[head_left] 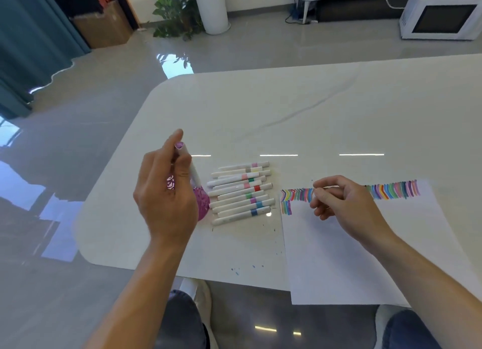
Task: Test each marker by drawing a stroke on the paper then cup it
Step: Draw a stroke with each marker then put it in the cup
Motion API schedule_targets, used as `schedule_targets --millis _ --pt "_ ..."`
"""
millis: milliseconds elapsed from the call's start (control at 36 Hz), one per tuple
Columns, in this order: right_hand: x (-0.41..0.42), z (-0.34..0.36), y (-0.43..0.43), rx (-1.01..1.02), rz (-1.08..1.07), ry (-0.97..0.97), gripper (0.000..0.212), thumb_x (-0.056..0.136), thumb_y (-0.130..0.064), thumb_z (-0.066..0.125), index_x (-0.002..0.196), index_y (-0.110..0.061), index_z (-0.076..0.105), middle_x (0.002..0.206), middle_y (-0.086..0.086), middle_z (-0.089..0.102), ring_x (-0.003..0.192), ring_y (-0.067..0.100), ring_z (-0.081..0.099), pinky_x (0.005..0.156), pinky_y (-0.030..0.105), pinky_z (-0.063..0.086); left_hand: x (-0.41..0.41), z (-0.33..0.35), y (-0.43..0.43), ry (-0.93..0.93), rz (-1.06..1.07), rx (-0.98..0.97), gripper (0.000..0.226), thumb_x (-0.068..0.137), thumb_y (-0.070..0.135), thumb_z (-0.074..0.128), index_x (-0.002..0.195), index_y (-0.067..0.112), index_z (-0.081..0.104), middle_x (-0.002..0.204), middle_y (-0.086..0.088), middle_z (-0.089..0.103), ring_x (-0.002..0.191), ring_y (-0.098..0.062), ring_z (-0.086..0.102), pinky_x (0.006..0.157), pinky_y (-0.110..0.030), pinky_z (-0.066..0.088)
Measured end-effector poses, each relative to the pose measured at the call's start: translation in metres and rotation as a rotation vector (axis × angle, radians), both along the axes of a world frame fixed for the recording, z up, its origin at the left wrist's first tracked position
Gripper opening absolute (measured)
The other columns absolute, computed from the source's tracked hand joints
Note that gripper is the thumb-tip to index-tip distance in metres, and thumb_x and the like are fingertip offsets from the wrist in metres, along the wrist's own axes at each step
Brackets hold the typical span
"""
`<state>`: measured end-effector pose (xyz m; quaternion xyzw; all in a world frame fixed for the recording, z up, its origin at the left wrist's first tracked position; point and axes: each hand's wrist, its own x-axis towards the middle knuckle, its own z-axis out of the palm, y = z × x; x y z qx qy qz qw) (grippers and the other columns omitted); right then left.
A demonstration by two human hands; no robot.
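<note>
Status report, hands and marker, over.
Left hand grips white purple-ended marker, lower end at pink mesh cup. Right hand loosely curled over white paper. Row of white markers beside cup.

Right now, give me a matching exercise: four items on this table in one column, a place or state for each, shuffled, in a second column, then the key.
Things:
1. purple-ended marker
2. row of markers
3. paper
4. pink mesh cup

Places or states:
A. partly hidden behind the left hand
B. overhangs the near edge of the table, with coloured strokes along its far edge
C. gripped in the left hand, above the cup
D. lying on the table between the cup and the paper

Pairs: 1-C, 2-D, 3-B, 4-A
</note>
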<state>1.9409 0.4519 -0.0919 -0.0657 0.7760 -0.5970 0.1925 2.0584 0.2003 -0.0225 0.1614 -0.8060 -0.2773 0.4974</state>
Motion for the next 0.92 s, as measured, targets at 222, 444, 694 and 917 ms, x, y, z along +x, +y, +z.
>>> schedule_targets --millis 222,444,694,917 --pt "0.0 -0.002 -0.001 0.006 0.022 0.004 0.012 0.1 -0.005 0.058 0.107 -0.011 0.066 0.078 0.01 0.076 0.064 0.018 0.068 0.065 0.036 0.057 0.007 -0.004 -0.019 -0.193 0.056 0.017 0.027 0.104 0.02 0.051 0.124 0.012 0.068 0.108 0.0 0.062 0.094 -0.005 0.057 0.076 -0.008 0.044" --pt "0.0 0.0 -0.002 0.006 0.031 0.008 0.014 0.1 -0.003 0.057 0.106 -0.011 0.066 0.077 0.01 0.076 0.064 0.019 0.069 0.065 0.036 0.058 0.007 -0.015 -0.025 -0.473 0.07 0.136 0.025 0.099 0.015 0.058 0.12 0.02 0.07 0.113 0.006 0.066 0.097 -0.008 0.061 0.074 0.001 0.041" --pt "0.001 0.0 -0.003 0.021 0.046 0.015 0.014 0.101 -0.006 0.058 0.105 -0.015 0.067 0.079 0.009 0.076 0.067 0.021 0.07 0.067 0.036 0.059 0.004 -0.024 -0.031 -0.561 0.138 0.164 0.02 0.094 0.013 0.065 0.111 0.023 0.067 0.102 0.006 0.069 0.095 -0.017 0.065 0.08 -0.03 0.054" --pt "0.0 -0.002 -0.004 0.038 0.047 0.02 0.012 0.101 -0.008 0.059 0.105 -0.016 0.067 0.079 0.008 0.076 0.068 0.021 0.071 0.067 0.038 0.059 0.003 -0.025 -0.031 -0.572 0.171 0.128 0.01 0.093 0.013 0.065 0.103 0.018 0.066 0.099 0.002 0.069 0.091 -0.018 0.063 0.075 -0.027 0.047"
